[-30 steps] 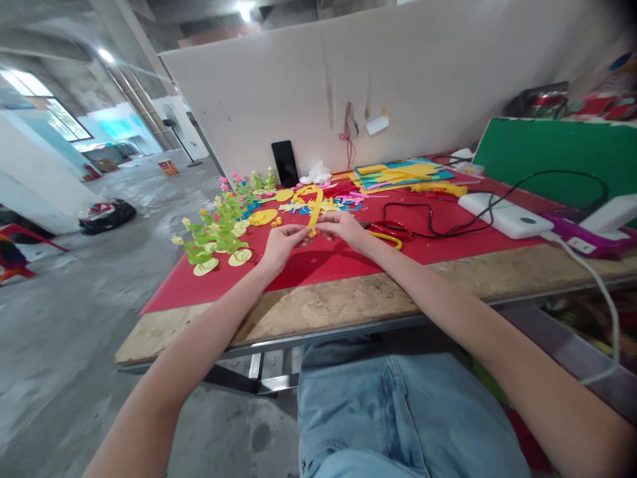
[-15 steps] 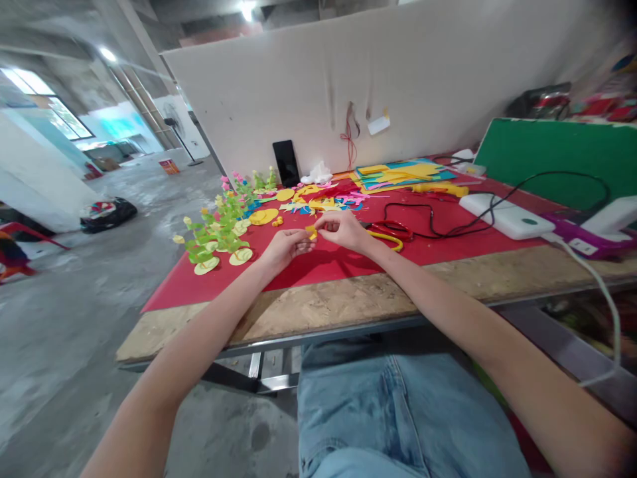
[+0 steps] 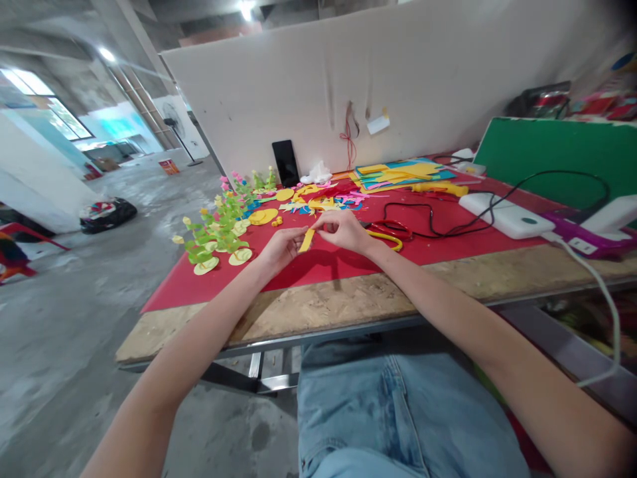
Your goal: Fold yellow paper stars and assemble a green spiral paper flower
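Observation:
Between my hands is a short yellow paper strip [image 3: 307,240], slanting down toward me above the red table cover [image 3: 328,265]. My left hand [image 3: 284,248] pinches it from the left side, fingers curled. From the right, my right hand [image 3: 342,230] grips its upper end between thumb and forefinger. Left of my hands stand several paper flowers [image 3: 221,226] with green leaves on round pale-yellow bases. Yellow paper discs [image 3: 263,217] and a few small yellow curled pieces [image 3: 277,221] lie just beyond my left hand. Scissors with yellow-and-red handles [image 3: 391,239] rest beside my right wrist.
Coloured paper scraps [image 3: 323,197] pile up behind my hands. A black phone [image 3: 285,163] leans on the white board, near crumpled tissue [image 3: 317,174]. Stacked paper sheets [image 3: 403,174], a yellow-handled tool [image 3: 440,190], a black cable [image 3: 432,222] and a white power strip [image 3: 505,216] lie rightward.
The yellow paper was bunched small between my fingertips; now it shows as a longer, flat strip pointing down. Both hands have stayed nearly in place.

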